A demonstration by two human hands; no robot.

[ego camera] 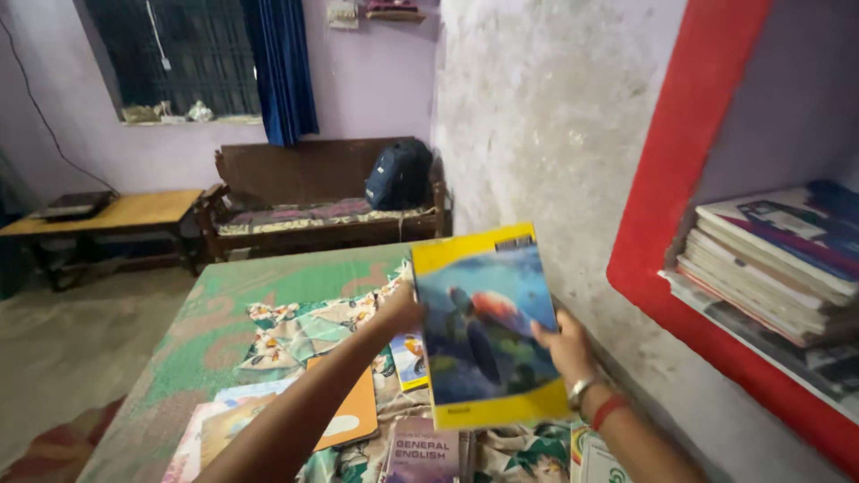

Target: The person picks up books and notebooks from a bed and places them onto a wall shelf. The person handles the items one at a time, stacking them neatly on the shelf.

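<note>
Both my hands hold up a yellow-bordered book (483,326) with a blue underwater picture on its cover. My left hand (400,309) grips its left edge and my right hand (565,347) its right edge; that wrist wears a watch and a red band. The book is tilted, above a bed (224,313) with a green patterned cover. Under it lie several books: an orange one (353,411), a purple one (420,452) and a small yellow-edged one (409,360).
A red-framed wall niche (689,179) on the right holds a stack of books (778,259). Beyond the bed stand a wooden bench (313,201) with a dark backpack (400,174), a low wooden table (107,215), and a barred window with a blue curtain (282,67).
</note>
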